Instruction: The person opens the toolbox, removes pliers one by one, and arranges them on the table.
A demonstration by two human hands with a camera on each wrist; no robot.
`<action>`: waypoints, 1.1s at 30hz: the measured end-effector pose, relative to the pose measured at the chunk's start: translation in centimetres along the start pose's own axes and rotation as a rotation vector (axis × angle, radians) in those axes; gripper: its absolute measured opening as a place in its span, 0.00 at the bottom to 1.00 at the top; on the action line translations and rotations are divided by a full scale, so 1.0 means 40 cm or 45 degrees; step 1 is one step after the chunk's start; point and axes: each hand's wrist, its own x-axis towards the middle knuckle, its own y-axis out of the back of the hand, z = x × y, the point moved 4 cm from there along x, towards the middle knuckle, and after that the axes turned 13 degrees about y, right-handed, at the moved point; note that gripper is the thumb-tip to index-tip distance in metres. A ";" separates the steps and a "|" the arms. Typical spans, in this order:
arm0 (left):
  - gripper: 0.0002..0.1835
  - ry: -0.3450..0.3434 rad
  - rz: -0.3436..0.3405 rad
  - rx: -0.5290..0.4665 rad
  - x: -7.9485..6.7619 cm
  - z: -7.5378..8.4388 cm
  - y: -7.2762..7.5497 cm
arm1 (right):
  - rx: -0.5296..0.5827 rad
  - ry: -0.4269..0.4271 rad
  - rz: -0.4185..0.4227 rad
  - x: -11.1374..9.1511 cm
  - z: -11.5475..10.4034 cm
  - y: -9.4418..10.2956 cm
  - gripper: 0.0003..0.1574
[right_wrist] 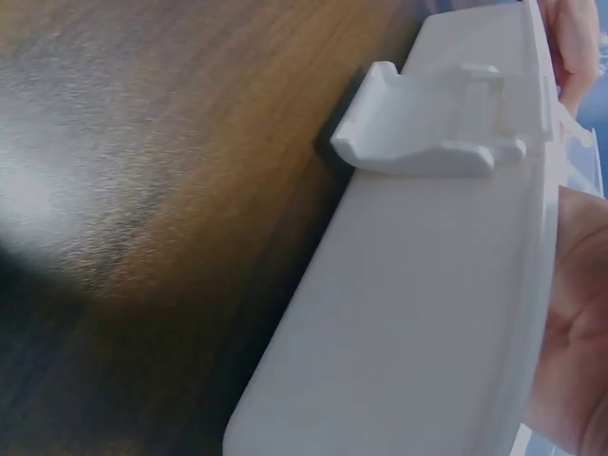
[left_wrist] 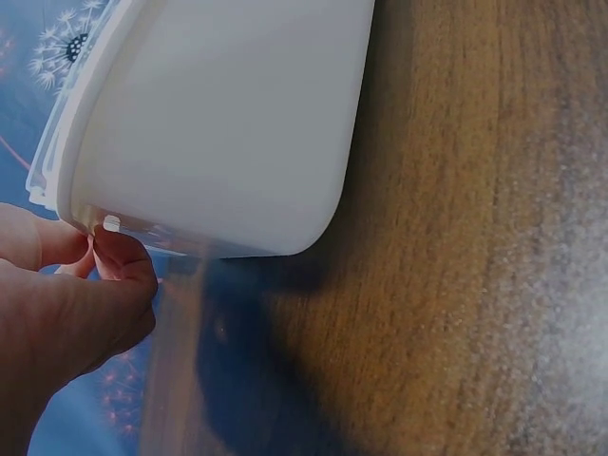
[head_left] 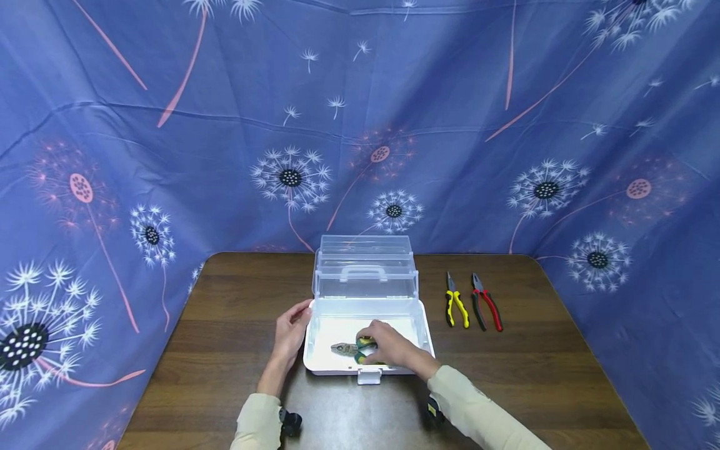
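Note:
A white storage box (head_left: 312, 365) with a clear lid (head_left: 365, 287) stands on the table, its lid raised at the back. My left hand (head_left: 291, 331) is at the box's left rear corner; in the left wrist view its thumb and fingertips pinch the rim. Inside the box, my right hand (head_left: 388, 345) grips the green-and-yellow handles of a pair of pliers (head_left: 344, 349), whose metal jaws point left, low over the white floor. In the right wrist view the box's front wall (right_wrist: 418, 304) hides the pliers and most of that hand.
To the right of the box lie long-nose pliers (head_left: 450, 300) with yellow-and-black handles and pliers (head_left: 486, 303) with red-and-black handles. A white latch (head_left: 369, 377) juts from the box's front. A blue dandelion-print cloth (head_left: 450, 187) hangs behind the wooden table (head_left: 534, 362).

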 end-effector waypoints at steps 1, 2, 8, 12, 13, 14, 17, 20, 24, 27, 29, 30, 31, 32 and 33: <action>0.16 0.006 0.002 0.001 0.001 0.000 0.000 | 0.016 -0.004 0.007 0.000 0.000 -0.002 0.21; 0.16 0.012 0.004 0.005 0.001 -0.001 0.000 | 0.033 -0.009 0.015 0.000 -0.003 -0.002 0.20; 0.16 0.032 0.021 0.026 0.003 -0.004 -0.001 | 0.054 0.049 0.011 0.003 -0.020 -0.003 0.15; 0.16 0.026 0.021 0.024 0.004 -0.007 -0.001 | 0.154 0.081 0.023 0.002 -0.019 -0.006 0.13; 0.16 0.028 0.019 0.020 0.004 -0.007 -0.001 | 0.186 0.071 0.038 0.000 -0.016 -0.007 0.13; 0.16 0.025 0.017 0.020 0.003 -0.007 -0.001 | 0.210 0.065 0.054 -0.002 -0.013 -0.007 0.13; 0.16 0.011 0.005 0.005 0.003 -0.005 -0.001 | 0.267 0.019 0.111 -0.011 -0.006 -0.002 0.14; 0.16 0.002 0.002 0.003 0.003 -0.003 0.001 | 0.296 -0.016 0.172 -0.022 -0.003 0.010 0.15; 0.15 0.022 0.012 0.011 0.002 -0.001 0.002 | 0.329 -0.019 0.257 -0.038 -0.006 0.036 0.15; 0.15 0.021 0.010 0.013 0.002 -0.002 0.001 | 0.330 -0.016 0.335 -0.053 -0.010 0.063 0.16; 0.15 0.012 0.007 0.001 0.002 -0.002 0.001 | 0.323 -0.029 0.394 -0.064 -0.009 0.083 0.17; 0.16 0.005 0.003 -0.009 0.003 -0.003 0.001 | 0.324 -0.049 0.419 -0.068 -0.008 0.092 0.17; 0.16 -0.005 0.000 -0.010 0.003 -0.003 0.000 | 0.341 -0.066 0.448 -0.075 -0.006 0.102 0.17; 0.15 -0.003 -0.003 -0.019 0.004 -0.003 0.000 | 0.362 -0.085 0.475 -0.081 -0.004 0.111 0.17; 0.15 -0.006 -0.006 -0.019 0.003 -0.003 -0.001 | 0.381 -0.110 0.501 -0.087 0.000 0.120 0.17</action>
